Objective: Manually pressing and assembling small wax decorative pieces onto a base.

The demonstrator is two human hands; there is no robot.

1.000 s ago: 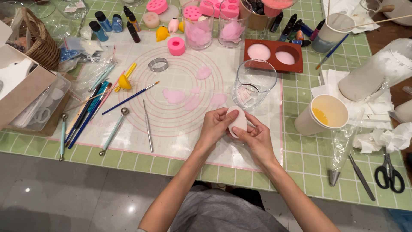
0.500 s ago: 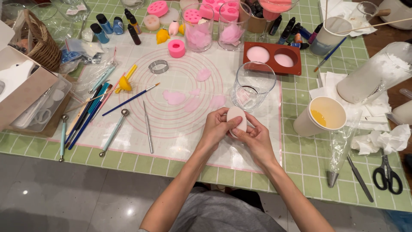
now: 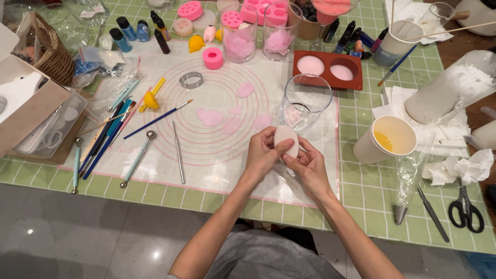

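My left hand [image 3: 262, 155] and my right hand [image 3: 308, 168] together hold a pale egg-shaped piece [image 3: 287, 141] just above a white working mat [image 3: 155, 93] with pink circles on it. Both thumbs press on its front. Several flat pink petal shapes [image 3: 210, 117] lie on the mat just left of my hands. An empty clear glass [image 3: 305, 102] stands right behind the pale piece.
Modelling tools and a blue paintbrush [image 3: 156, 120] lie at the mat's left. A brown two-hole mould [image 3: 327, 68], pink moulds and small bottles stand at the back. At the right are a paper cup [image 3: 387, 138], a piping bag [image 3: 406, 191], tweezers and scissors [image 3: 466, 207].
My hands have kept the pale piece in place and turned it slightly, with the thumbs shifting over its front. Nothing else moved.
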